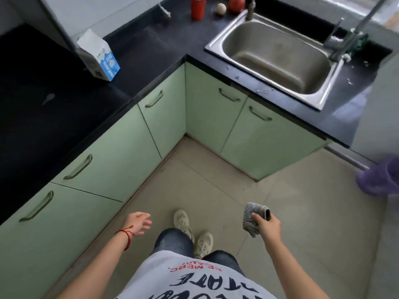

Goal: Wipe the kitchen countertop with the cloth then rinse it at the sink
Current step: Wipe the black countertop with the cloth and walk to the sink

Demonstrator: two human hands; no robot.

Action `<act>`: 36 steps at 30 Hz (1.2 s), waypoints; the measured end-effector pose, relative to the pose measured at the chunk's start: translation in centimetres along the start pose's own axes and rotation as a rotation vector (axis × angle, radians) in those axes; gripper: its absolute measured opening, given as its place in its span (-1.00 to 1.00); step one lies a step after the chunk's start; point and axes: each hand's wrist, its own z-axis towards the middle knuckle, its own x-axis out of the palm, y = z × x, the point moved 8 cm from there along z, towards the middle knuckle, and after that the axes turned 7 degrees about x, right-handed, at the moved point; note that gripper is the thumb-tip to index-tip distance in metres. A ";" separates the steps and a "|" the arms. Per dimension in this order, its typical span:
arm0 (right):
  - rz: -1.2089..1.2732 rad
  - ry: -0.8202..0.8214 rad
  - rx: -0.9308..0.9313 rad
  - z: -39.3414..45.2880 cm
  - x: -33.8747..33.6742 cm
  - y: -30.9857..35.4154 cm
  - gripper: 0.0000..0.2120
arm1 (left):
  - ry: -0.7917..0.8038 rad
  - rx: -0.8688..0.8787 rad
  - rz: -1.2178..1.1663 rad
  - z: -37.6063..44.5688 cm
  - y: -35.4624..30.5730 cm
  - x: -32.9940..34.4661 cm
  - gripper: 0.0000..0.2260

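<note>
A person stands on the tiled floor (302,223) in the corner of an L-shaped kitchen, looking down at their own shoes. The right hand (268,226) grips a folded grey cloth (254,216), held in the air over the floor and well apart from the black countertop (151,46). The left hand (138,223) hangs with relaxed fingers — a red string round its wrist. A steel sink (278,55) is set into the countertop at upper right, with a tap (354,33) behind it. A blue-and-white carton (101,59) stands on the left stretch, a red cup (198,7) farther back. Green cabinet doors (108,156) run below — a purple mop (380,180) at right.
</note>
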 end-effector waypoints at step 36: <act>-0.435 0.900 -0.820 -19.6 47.9 39.9 -0.91 | -0.957 0.298 -0.210 1.8 -14.1 -28.7 -0.79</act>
